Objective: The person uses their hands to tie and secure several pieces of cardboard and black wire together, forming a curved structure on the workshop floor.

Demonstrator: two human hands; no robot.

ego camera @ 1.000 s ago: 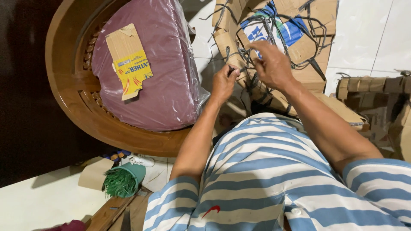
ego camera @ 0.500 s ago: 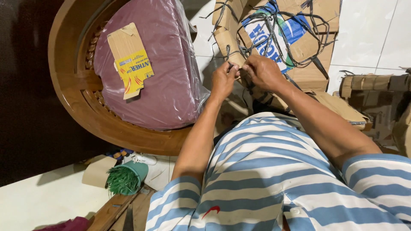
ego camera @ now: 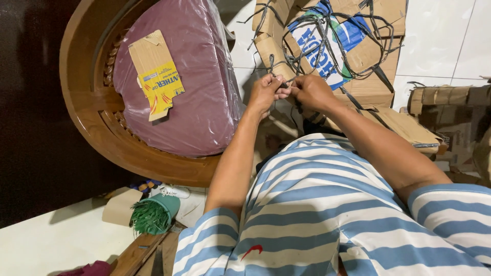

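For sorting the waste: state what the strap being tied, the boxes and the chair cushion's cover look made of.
Strap: likely dark plastic band, flat and thin. Boxes: brown corrugated cardboard, matte, creased. Cushion cover: clear plastic film, glossy and wrinkled, over maroon padding.

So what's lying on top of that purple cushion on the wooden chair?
A flattened piece of cardboard with a yellow printed panel lies on the plastic-wrapped purple cushion. The cushion hides the seat of the wooden chair.
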